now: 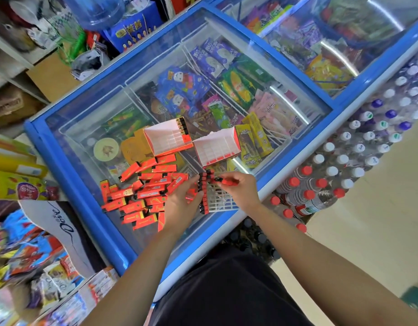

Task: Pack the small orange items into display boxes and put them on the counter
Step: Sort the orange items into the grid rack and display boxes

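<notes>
One small orange item (pixel 228 181) with a black end is pinched between the thumb and fingertips of the right hand (pixel 241 189), held just above the top edge of a white grid tray (pixel 221 201); the tray lies on the glass lid (pixel 85 128) of a blue-framed freezer, close to its near rim. Along the tray's left side runs a row of orange items (pixel 203 192), black ends up, packed tight against each other. The left hand (pixel 181 205) lies against that row, thumb reaching its upper end, fingers along its side; whether it really grips the tray I cannot tell.

Just left of that hand sprawls a loose heap of orange items (pixel 144 191), lying flat and crossing one another on the glass. Further back on the lid stand two open display boxes, side by side; the left box (pixel 166 137) has a few black-topped pieces in its far corner; the right box (pixel 216 147) shows bare white compartments.

Under the glass lie bright ice-cream packets (pixel 203 90) in wire baskets; to the right of the freezer stand wrapped packs of water bottles (pixel 344 161), red caps near, white caps further off; at the left a Dove sign (pixel 62 222) leans among snack bags.
</notes>
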The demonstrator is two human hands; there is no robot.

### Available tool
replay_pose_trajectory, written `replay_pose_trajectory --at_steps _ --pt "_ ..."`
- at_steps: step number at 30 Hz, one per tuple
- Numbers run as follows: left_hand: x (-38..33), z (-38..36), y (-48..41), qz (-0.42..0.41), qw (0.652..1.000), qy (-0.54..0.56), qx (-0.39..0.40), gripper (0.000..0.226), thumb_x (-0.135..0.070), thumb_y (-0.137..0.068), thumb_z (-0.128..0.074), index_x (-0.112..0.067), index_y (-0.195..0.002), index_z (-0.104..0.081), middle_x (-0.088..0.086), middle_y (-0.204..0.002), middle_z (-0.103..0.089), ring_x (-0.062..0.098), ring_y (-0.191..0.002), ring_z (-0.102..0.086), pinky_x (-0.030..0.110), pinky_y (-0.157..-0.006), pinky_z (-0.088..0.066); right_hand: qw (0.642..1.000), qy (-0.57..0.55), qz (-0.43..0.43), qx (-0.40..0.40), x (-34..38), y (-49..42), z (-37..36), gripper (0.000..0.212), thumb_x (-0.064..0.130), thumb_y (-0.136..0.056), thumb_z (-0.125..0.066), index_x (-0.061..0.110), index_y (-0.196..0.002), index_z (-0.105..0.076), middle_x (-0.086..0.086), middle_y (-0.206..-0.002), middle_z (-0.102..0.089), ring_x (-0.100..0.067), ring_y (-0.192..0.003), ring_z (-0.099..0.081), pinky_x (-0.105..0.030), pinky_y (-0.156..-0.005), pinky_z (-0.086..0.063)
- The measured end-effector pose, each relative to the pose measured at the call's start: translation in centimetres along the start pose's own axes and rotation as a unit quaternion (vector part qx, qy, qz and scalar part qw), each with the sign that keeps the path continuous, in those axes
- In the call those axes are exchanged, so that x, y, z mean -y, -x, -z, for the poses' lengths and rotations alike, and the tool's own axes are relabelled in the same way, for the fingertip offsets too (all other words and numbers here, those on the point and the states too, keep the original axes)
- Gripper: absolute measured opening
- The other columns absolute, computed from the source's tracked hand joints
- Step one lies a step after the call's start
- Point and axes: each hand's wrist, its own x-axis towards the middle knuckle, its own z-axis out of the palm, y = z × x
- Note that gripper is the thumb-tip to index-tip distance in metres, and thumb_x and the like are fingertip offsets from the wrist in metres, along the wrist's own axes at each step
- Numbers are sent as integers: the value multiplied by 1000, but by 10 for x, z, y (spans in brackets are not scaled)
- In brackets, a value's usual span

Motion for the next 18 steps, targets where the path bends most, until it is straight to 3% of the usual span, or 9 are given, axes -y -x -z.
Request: replay_pose_trajectory --at_steps 6,9,13,18 --pt "-1 2 -1 37 999 8 8 44 -31 -91 -72 -37 -133 -61 -10 -100 -73 -4 -82 -67 17 -72 -56 1000 -20 18 11 0 -4 -12 28 -5 -76 -80 11 -99 -77 -1 -92 -76 -11 -84 -73 -28 -83 -59" --pt "-11 -1 -5 83 996 28 -8 39 -39 -87 -76 -35 -124 -64 -19 -100 -68 -4 -84 -65 14 -69 -52 1000 -22 15 16 -1 -6 -13 30 -6 -76 -80 12 -99 -77 -1 -92 -76 -10 -83 -73 -27 -84 -58" --pt "-25 -9 -18 161 985 48 -31 40 -57 -80 -76 -31 -108 -63 -12 -97 -66 8 -85 -66 29 -68 -54 999 -32 4 33 -2 -7 -11 28 -5 -75 -81 2 -102 -77 -9 -96 -77 -17 -89 -74 -29 -85 -59" --pt "-31 -14 -28 196 979 44 -34 35 -55 -80 -77 -28 -95 -61 -11 -91 -64 10 -84 -63 31 -65 -51 999 -19 3 41 0 -8 -9 30 -4 -76 -81 3 -104 -76 -6 -97 -76 -8 -86 -72 -22 -84 -57"
